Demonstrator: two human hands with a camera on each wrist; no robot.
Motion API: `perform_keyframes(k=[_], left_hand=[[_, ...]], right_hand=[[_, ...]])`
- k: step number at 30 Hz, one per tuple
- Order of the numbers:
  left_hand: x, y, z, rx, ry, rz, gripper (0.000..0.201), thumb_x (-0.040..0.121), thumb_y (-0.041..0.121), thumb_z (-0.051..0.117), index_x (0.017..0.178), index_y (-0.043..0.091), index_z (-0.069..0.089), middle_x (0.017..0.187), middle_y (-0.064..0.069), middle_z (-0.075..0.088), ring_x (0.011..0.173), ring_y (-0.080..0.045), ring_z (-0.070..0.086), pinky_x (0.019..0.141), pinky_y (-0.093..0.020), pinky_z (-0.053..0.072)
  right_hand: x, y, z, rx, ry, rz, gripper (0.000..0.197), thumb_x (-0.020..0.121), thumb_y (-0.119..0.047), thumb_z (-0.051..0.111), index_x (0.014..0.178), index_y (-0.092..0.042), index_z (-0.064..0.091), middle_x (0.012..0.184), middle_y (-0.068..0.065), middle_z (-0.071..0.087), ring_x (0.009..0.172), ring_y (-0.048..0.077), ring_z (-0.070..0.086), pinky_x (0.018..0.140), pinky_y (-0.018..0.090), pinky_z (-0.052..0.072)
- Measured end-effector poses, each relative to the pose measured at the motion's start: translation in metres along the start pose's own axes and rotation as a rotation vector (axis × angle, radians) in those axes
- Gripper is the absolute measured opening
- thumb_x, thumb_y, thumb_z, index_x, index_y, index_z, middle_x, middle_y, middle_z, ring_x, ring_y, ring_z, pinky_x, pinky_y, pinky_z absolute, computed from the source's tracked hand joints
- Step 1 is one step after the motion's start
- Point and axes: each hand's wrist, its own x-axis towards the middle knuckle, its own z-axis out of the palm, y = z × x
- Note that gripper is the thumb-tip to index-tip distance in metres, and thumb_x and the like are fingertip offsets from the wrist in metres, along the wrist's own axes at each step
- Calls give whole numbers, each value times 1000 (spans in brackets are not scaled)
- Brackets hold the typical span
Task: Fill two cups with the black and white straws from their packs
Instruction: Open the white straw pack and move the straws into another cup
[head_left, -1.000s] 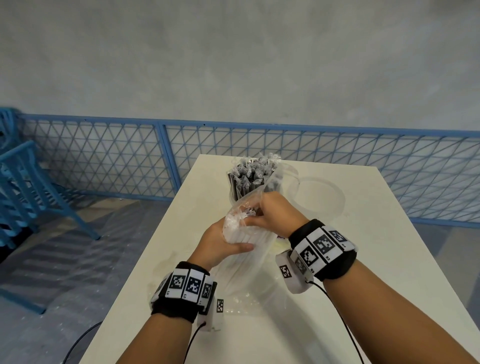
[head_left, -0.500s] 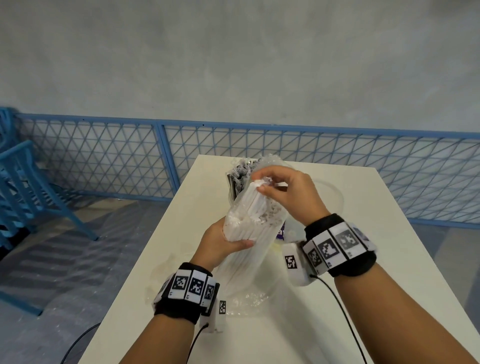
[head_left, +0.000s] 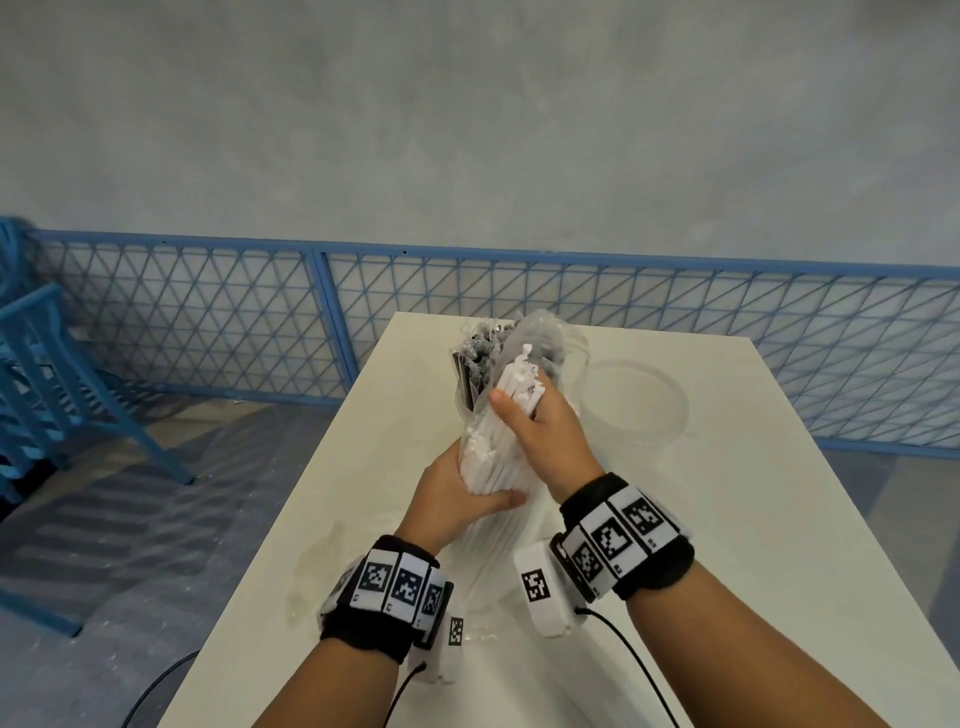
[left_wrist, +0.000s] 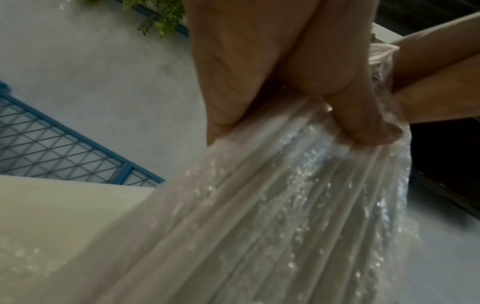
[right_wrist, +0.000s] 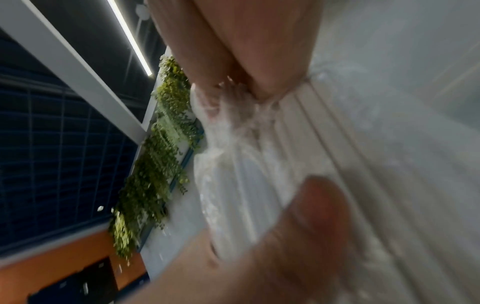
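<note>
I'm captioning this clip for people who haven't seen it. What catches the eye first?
Mid-table, both hands work one bundle of white straws: the left hand grips its clear pack low down, while the right hand holds the straws higher up. Just behind, a clear cup already holds black straws, with an empty clear cup to its right.

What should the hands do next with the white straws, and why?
Probably keep pulling: the right hand grips the bundle of white paper-wrapped straws, only partly out of the clear plastic pack that the left hand holds. Once free, they likely go into the empty clear plastic cup, since the other cup already holds black straws.
</note>
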Motion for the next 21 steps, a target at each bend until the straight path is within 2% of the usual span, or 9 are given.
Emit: perform_keyframes(k=[3,4,7,8,10,13,15,19,21], left_hand=[[0,0,2,-30,-14,0,60,61,28,86,112,31,55,106,13,66,101,-4,62,79,-14,47],[0,0,3,-40,-15,-3,59,61,28,85,112,30,55,105,13,67,100,-4,62,77,-11,47],[0,-1,4,-65,-7,-6,58,62,26,85,112,30,55,104,14,66,99,-4,62,75,-9,47],[0,-1,4,-76,-2,-4,57,63,25,85,111,31,55,103,15,66,99,-3,61,76,-9,47],[-1,-2,3,-91,3,-4,56,62,24,84,109,33,55,104,15,66,100,-3,61,77,-10,48],[-2,0,2,-83,13,4,59,60,25,86,111,30,56,106,11,67,102,-8,63,78,-13,49],[-2,4,3,-45,15,18,64,59,27,87,113,31,54,107,12,66,101,-5,61,79,-17,48],[-3,13,7,-4,5,37,66,60,21,87,111,34,49,101,19,63,95,3,59,74,-8,45],[-3,15,7,-25,20,46,62,62,19,85,113,29,51,99,24,60,92,8,57,70,-1,42]], right_hand=[[6,-10,-5,102,63,-1,32,93,-22,51,121,-7,50,105,5,62,102,20,60,88,32,50],[9,-15,-9,105,80,-20,32,93,-23,50,120,-5,50,100,4,62,98,18,61,85,29,51],[17,-30,-22,123,118,-96,23,94,-23,49,111,-8,51,85,-7,57,76,-6,59,68,13,49],[19,-34,-25,146,134,-115,18,94,-22,50,108,-11,51,85,-8,58,74,-7,59,69,13,48],[20,-37,-29,221,169,-131,18,91,-22,56,107,-16,52,93,-3,61,85,2,61,77,21,51],[11,-24,-24,260,177,-79,47,81,-20,68,121,-18,45,116,4,60,104,14,60,88,29,53],[1,-9,-13,241,139,19,61,73,-20,75,125,-16,44,119,4,61,108,15,60,90,33,52],[-4,5,6,159,158,87,42,71,-22,78,107,-10,60,103,9,68,100,23,64,90,42,53],[0,0,7,202,184,84,40,75,-25,75,108,-8,61,105,10,68,100,21,64,91,44,52]])
